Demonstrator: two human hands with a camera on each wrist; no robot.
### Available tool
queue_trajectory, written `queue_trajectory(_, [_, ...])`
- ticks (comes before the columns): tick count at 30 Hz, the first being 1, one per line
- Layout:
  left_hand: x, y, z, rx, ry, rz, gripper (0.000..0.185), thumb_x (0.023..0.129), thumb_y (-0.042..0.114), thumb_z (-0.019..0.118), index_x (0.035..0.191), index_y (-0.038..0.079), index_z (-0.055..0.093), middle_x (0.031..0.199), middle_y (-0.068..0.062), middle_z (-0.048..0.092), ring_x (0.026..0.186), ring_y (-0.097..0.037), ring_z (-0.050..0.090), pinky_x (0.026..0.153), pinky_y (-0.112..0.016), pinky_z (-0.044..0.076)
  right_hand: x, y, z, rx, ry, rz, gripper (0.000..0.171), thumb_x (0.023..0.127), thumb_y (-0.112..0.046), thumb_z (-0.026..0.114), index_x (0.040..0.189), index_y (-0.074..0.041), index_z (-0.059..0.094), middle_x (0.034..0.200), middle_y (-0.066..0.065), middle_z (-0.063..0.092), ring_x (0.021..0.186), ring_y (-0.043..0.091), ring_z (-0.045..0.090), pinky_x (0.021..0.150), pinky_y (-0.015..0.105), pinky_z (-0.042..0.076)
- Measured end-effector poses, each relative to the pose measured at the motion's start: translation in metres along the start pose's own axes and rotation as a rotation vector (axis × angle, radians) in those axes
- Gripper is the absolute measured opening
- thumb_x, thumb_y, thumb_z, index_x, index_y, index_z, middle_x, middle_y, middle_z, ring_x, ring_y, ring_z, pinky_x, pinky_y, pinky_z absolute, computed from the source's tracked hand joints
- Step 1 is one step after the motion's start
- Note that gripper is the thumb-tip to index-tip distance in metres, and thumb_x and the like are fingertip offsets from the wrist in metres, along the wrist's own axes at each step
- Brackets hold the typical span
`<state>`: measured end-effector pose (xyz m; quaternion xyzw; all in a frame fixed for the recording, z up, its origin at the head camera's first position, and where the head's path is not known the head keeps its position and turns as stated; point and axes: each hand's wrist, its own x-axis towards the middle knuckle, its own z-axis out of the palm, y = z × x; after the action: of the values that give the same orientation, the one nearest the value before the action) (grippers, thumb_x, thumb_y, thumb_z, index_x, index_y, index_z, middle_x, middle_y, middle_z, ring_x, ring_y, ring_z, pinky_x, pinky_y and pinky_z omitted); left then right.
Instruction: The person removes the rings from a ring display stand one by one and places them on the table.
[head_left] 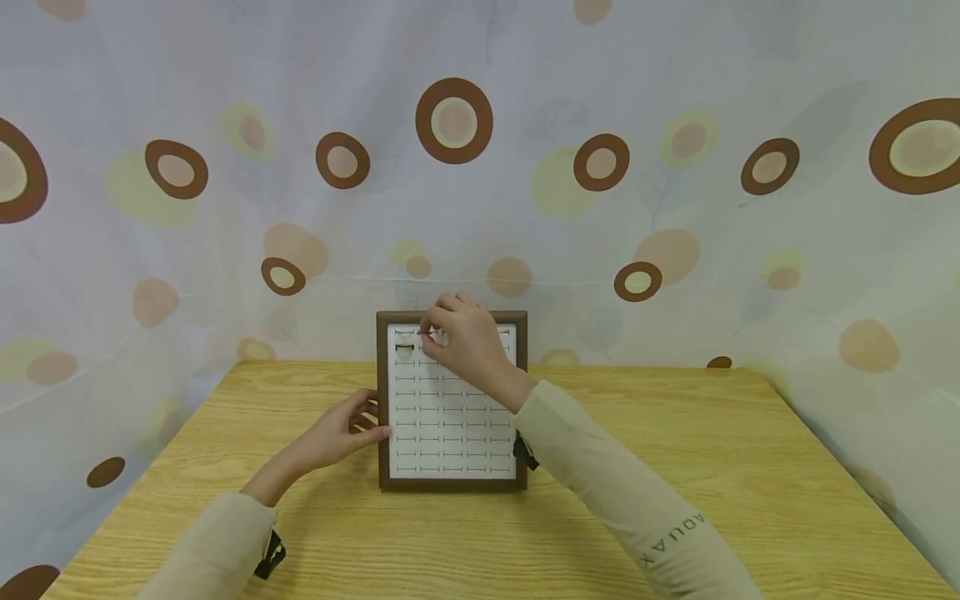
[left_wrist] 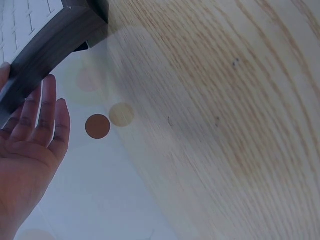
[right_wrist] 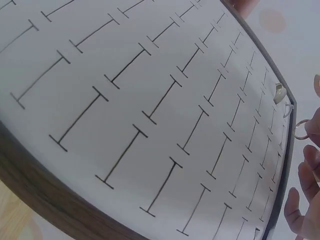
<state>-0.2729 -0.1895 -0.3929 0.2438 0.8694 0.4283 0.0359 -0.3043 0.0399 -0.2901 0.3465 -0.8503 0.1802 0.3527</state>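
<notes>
A framed ring display board [head_left: 456,417] stands upright on the table, its white face marked with rows of short slits. My left hand [head_left: 341,429] grips the frame's left edge, thumb at the front and fingers behind; the left wrist view shows these fingers [left_wrist: 47,107] reaching behind the dark frame. Near the top of the board, my right hand [head_left: 468,342] pinches a thin ring [right_wrist: 301,129] between thumb and fingertips. A wide ring [right_wrist: 280,93] and a narrower ring [right_wrist: 288,110] sit in slits at the board's upper left corner.
The wooden table [head_left: 660,467] extends around the board on both sides and in front. Behind it hangs a pale curtain [head_left: 480,217] printed with brown rings and dots. Black straps [head_left: 270,557] show at both wrists.
</notes>
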Motion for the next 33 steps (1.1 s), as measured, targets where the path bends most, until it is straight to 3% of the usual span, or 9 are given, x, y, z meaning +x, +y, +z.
queue_trajectory(8, [0.0, 0.0, 0.0, 0.011, 0.004, 0.006, 0.052, 0.088, 0.025, 0.062, 0.126, -0.003, 0.041, 0.107, -0.016, 0.058, 0.091, -0.021, 0.061, 0.075, -0.027, 0.05, -0.004, 0.001, -0.01, 0.023, 0.005, -0.023, 0.005, 0.076, -0.014, 0.068, 0.076, -0.016, 0.064, 0.082, -0.002, 0.061, 0.078, 0.014, 0.051, 0.069, 0.027, 0.043])
queue_trajectory(17, [0.0, 0.0, 0.0, 0.012, 0.002, -0.002, 0.051, 0.088, 0.024, 0.062, 0.126, -0.003, 0.041, 0.107, -0.015, 0.058, 0.092, -0.021, 0.061, 0.076, -0.028, 0.05, -0.021, 0.014, -0.021, 0.051, 0.056, -0.043, 0.006, 0.074, -0.011, 0.068, 0.072, -0.015, 0.063, 0.075, -0.001, 0.058, 0.072, 0.014, 0.05, 0.065, 0.03, 0.041])
queue_trajectory(33, [-0.003, 0.006, 0.001, 0.011, 0.009, -0.003, 0.049, 0.089, 0.019, 0.061, 0.127, -0.003, 0.04, 0.107, -0.016, 0.058, 0.093, -0.024, 0.061, 0.076, -0.03, 0.05, -0.079, 0.052, -0.045, 0.057, 0.047, -0.002, 0.007, 0.072, -0.01, 0.069, 0.071, -0.013, 0.063, 0.073, 0.001, 0.057, 0.068, 0.014, 0.045, 0.064, 0.03, 0.038])
